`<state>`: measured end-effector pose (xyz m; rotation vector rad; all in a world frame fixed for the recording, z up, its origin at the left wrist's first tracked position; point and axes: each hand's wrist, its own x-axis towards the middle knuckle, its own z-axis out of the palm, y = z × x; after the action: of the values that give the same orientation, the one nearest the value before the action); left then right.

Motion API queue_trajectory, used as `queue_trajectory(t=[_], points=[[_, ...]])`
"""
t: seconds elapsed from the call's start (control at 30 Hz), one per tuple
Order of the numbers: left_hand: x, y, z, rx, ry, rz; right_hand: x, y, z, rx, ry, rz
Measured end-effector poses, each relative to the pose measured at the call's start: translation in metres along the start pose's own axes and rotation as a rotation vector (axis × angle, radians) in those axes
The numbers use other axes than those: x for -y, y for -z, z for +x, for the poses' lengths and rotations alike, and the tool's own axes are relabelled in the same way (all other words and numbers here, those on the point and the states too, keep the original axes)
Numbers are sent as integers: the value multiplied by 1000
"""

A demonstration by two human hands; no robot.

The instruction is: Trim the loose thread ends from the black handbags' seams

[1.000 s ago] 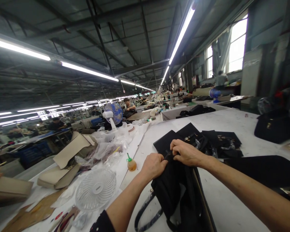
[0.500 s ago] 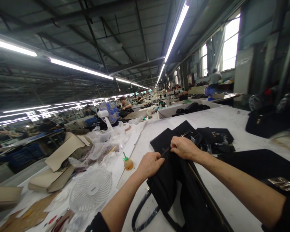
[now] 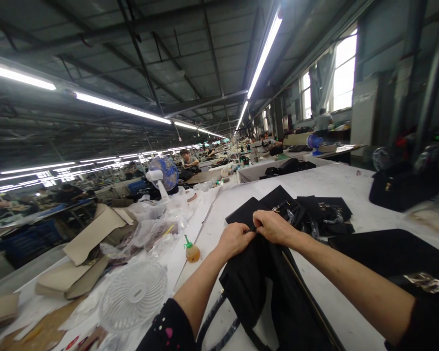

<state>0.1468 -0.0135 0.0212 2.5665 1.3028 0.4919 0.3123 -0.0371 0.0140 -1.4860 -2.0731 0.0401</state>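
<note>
The left hand and right hand pinch black fabric; uneven tension could drop it onto the near tabletop.

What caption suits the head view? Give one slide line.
Left hand and right hand pinch draped black fabric near a rounded, green-topped bottle on a white worktable.

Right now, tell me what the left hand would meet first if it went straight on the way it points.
Most likely the right hand, just beyond the left hand at the black fabric; whether the two hands touch is unclear.
</note>
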Motion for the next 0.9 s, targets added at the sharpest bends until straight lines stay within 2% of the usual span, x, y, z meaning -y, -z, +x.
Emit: queue_trajectory(t=[0.13, 0.27, 0.4, 0.53, 0.63, 0.77, 0.83, 0.9], points=[[-3, -2, -2, -30, 59, -13, 2, 3, 0, 31, -42, 95], [-2, -1, -11, -27, 68, -23, 9, 3, -3, 45, 7, 124], [3, 0, -12, -36, 138, -13, 14, -3, 5, 49, 6, 112], [5, 2, -7, -54, 78, 45, 16, 1, 10, 53, -90, 287], [14, 7, -7, -60, 133, 100, 24, 16, -15, -62, -161, 460], [42, 20, -9, -101, 306, 251, 39, 32, -78, -89, -154, 588], [54, 25, -11, -90, 375, 327, 41, 30, -105, -79, -145, 519], [58, 28, -13, -56, 428, 369, 35, 20, -119, -101, -161, 386]])
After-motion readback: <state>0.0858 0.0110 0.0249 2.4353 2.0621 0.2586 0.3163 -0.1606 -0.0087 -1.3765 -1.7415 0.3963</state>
